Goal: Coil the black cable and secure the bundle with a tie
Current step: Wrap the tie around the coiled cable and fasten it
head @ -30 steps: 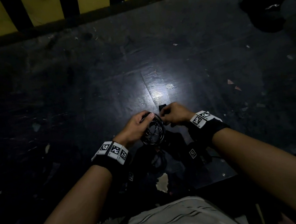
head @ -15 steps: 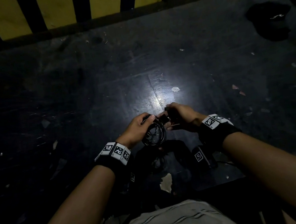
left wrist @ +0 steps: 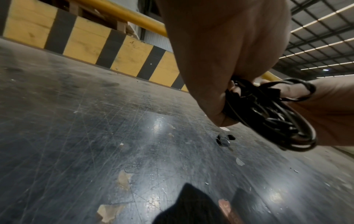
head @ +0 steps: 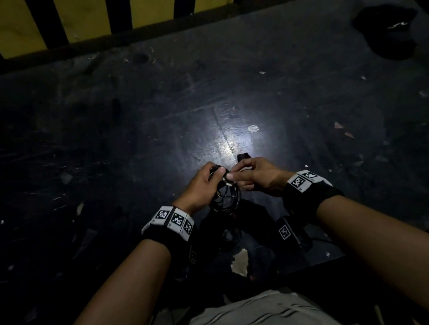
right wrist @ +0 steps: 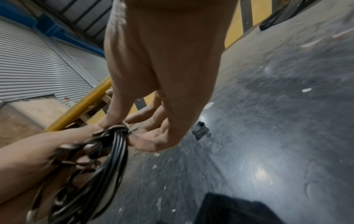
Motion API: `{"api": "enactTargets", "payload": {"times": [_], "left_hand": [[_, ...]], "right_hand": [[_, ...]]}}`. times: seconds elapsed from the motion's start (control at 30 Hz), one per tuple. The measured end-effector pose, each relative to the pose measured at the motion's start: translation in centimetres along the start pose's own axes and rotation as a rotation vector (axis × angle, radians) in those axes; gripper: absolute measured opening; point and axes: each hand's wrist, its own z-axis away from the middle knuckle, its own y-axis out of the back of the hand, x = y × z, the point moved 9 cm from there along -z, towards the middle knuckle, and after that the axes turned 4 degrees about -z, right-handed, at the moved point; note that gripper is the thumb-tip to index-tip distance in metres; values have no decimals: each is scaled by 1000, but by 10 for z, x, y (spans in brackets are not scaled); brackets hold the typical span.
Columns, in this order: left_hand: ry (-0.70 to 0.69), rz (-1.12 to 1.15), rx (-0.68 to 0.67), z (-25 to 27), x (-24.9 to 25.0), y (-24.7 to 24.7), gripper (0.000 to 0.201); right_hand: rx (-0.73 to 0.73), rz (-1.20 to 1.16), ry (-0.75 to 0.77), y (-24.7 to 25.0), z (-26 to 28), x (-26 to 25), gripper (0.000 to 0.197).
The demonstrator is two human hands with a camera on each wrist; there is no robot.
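Head view: both hands meet at centre, held just above a dark scuffed floor (head: pixel 127 134). The left hand (head: pixel 200 187) curls round the top of the coil (head: pixel 224 198), thumb across the loops; the coil hangs from it toward 6 o'clock, clear of the floor. The right hand (head: pixel 259 177) sits at 3 o'clock of the coil, thumb and forefinger pinched together at the coil's upper rim, touching the left thumb. A small black piece (head: pixel 243 156) shows at 12 o'clock of the right hand (cannot tell whether it is held or lying on the floor). A black cap (head: pixel 389 32) lies far off at 2 o'clock. A yellow-and-black barrier (head: pixel 89 14) runs along the top.

Left wrist view: the left hand (left wrist: pixel 226 53) fills the upper middle, fingers wrapped over the bunched cable loops (left wrist: pixel 268 115), which slant toward 4 o'clock. The right hand (left wrist: pixel 329 109) lies behind the coil, touching it. A small black piece (left wrist: pixel 224 140) lies on the floor (left wrist: pixel 95 121) at 7 o'clock of the coil, apart from it.

Right wrist view: the right hand (right wrist: pixel 162 75) reaches down, fingertips (right wrist: pixel 107 122) pressed on the gathered top of the coil (right wrist: pixel 114 151) where a thin band (the tie (right wrist: pixel 124 125), it seems) crosses the strands. The left hand (right wrist: pixel 38 151) clamps the coil from 9 o'clock. The black piece (right wrist: pixel 200 132) lies on the floor at 3 o'clock.
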Motion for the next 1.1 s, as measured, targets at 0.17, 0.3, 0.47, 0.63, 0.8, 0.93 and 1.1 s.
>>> {"api": "enactTargets", "payload": {"times": [0.17,0.3,0.47,0.63,0.8,0.93,1.1], "left_hand": [[84,-32,-29,3,-4,-5,33],[120,18,11,1,-13,-4,33],[162,166,-56,4,-16,-10,17],[192,230,-181,7,-25,-14,27],[145,99,-98,-4,-22,-9,34],[142,36,-88,-14,-22,-16,24],[121,28,-103,-24,-12,-28,24]], "right_hand": [[10,79,-14,-3,-1,6,26],[30,154,39,-1,-1,3,29],[104,345,135,10,-5,-6,25],[126,406,153,26,-6,-7,24],[24,605,52,27,-3,-7,18],[123,902,57,38,-3,-22,27],[279,1086,137,45,-1,-33,18]]}}
